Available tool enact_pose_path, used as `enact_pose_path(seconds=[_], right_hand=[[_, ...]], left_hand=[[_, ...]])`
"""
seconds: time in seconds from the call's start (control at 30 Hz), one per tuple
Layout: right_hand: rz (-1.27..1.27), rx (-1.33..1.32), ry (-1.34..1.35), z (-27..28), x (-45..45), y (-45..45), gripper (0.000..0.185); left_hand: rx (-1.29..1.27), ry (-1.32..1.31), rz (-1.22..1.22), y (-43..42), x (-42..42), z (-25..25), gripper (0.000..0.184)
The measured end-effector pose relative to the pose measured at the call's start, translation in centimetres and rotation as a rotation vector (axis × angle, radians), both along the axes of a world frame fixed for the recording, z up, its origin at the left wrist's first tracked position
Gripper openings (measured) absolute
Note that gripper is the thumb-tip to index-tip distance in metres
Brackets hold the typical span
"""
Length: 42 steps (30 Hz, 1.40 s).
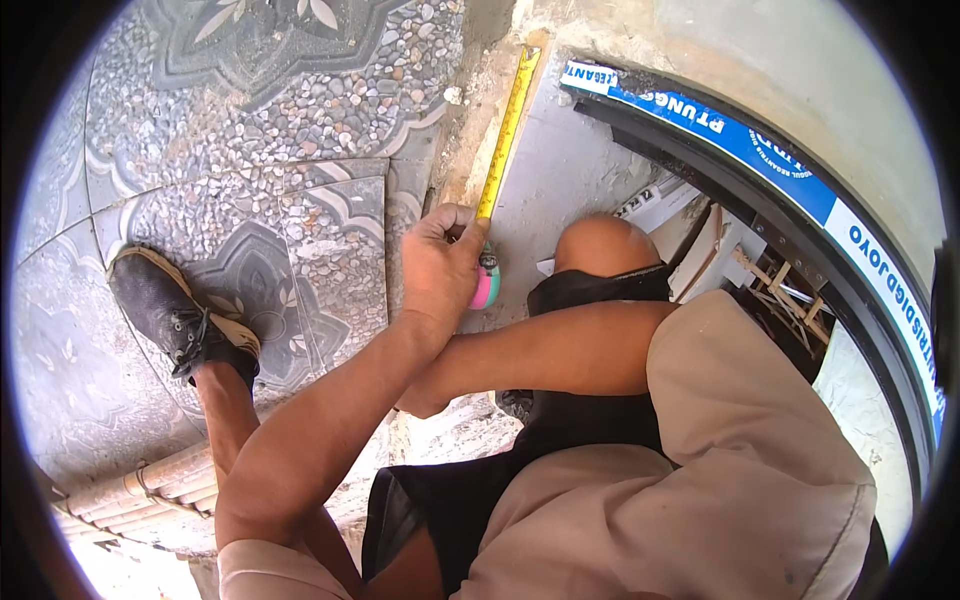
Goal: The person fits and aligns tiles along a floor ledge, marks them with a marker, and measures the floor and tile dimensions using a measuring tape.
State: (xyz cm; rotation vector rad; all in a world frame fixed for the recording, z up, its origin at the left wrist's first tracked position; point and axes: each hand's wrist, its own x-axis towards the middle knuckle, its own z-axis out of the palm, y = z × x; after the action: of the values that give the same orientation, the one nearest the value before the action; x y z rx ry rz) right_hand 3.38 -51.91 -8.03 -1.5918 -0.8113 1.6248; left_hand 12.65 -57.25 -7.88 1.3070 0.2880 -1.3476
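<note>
A yellow tape blade (pixel 507 135) runs from a pink and teal tape measure case (pixel 487 282) up along the edge of a grey threshold strip. My left hand (pixel 443 255) is closed at the case, thumb and fingers pinching near the point where the blade comes out. The blade's far end lies by the wall at the top. My right forearm crosses beneath my left one, and my right hand (pixel 425 398) shows only in part below my left wrist. Its fingers are hidden.
Patterned pebble tiles (pixel 330 120) cover the floor at left, with a black shoe (pixel 165 305) on them. A bent knee (pixel 605 245) is beside the case. At right runs a dark frame with blue and white tape (pixel 770 160). Bamboo poles (pixel 170 485) lie at lower left.
</note>
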Motion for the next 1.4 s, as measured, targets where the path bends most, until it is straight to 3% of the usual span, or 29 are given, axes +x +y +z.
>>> enact_pose_path(seconds=[0.5, 0.83, 0.93, 1.4], right_hand=[[0.013, 0.087, 0.018, 0.9, 0.9, -1.0, 0.026], [-0.032, -0.015, 0.065, 1.8, 1.8, -1.4, 0.025], [0.064, 0.030, 0.037, 1.7, 2.1, -1.4, 0.024], [-0.266, -0.021, 0.068, 1.3, 0.1, -1.8, 0.024]], left_hand=[[-0.029, 0.040, 0.049, 0.0, 0.0, 0.4, 0.011], [-0.028, 0.104, 0.031, 0.2, -0.1, -0.2, 0.007], [-0.018, 0.123, 0.033, 0.4, -0.2, -0.3, 0.006], [0.011, -0.004, -0.033, 0.3, 0.1, -0.4, 0.013]])
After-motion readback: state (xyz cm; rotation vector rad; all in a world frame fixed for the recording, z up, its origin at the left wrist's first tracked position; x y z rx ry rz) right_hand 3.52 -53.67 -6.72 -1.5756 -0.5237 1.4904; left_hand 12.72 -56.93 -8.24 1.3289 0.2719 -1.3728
